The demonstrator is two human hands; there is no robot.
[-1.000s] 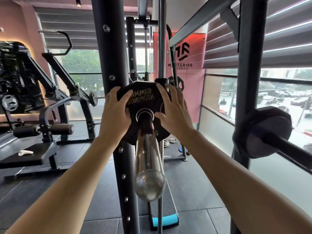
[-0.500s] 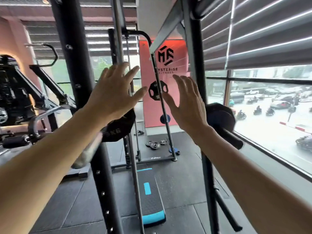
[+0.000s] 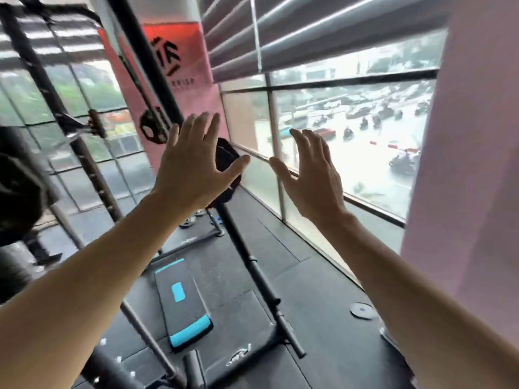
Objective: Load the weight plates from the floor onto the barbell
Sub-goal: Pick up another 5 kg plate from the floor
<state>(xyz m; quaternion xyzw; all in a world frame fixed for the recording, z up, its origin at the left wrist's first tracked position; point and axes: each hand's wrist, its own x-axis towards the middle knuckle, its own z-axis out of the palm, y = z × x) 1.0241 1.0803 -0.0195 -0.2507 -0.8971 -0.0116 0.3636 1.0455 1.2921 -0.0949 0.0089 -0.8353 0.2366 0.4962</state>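
Note:
My left hand [image 3: 193, 161] and my right hand [image 3: 314, 175] are raised in front of me, fingers spread, holding nothing. Behind my left hand a black weight plate [image 3: 226, 158] sits on a rack peg, partly hidden by the hand. A dark blurred plate [image 3: 19, 189] shows at the left edge; the barbell itself I cannot make out. A small grey plate [image 3: 362, 310] lies flat on the floor at the right. Several small plates [image 3: 191, 220] lie on the floor further back, near the rack's foot.
Black rack uprights [image 3: 247, 248] slant through the middle. A black and blue step platform [image 3: 182, 301] lies on the dark rubber floor. A long window [image 3: 351, 136] runs along the right, and a pink pillar [image 3: 471, 192] stands close at the right.
My hands let go of the plate on the barbell sleeve and lifted, open. The view has swung right toward the window, so the loaded plate has slid to the left edge.

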